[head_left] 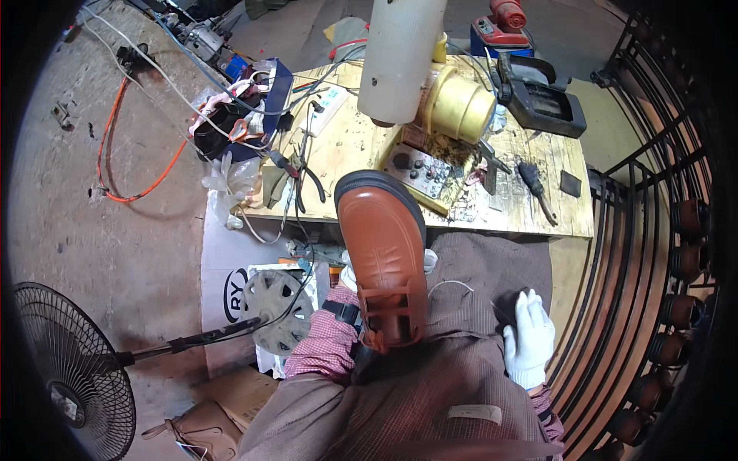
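A reddish-brown leather shoe (382, 238) with a thick black sole is held up in front of my lap, its toe toward the table and its laces near me. My left hand (348, 275), in a white glove, grips it from beneath; the shoe hides most of that hand, and white fingertips show at its right edge. On the brown apron (480, 300) over my lap rests my right hand (529, 338), also white-gloved, with its fingers stretched out and nothing in it. A dark patch lies beside its fingers; I cannot tell what it is.
Across the wooden table (330, 203) stand a yellow cylindrical machine part (460, 104), a control box (419, 170), pliers (311, 188), a power strip (329, 107) and a black-handled tool (532, 180). A fan (73, 376) stands left, and a metal rack (638, 230) with several shoes lines the right.
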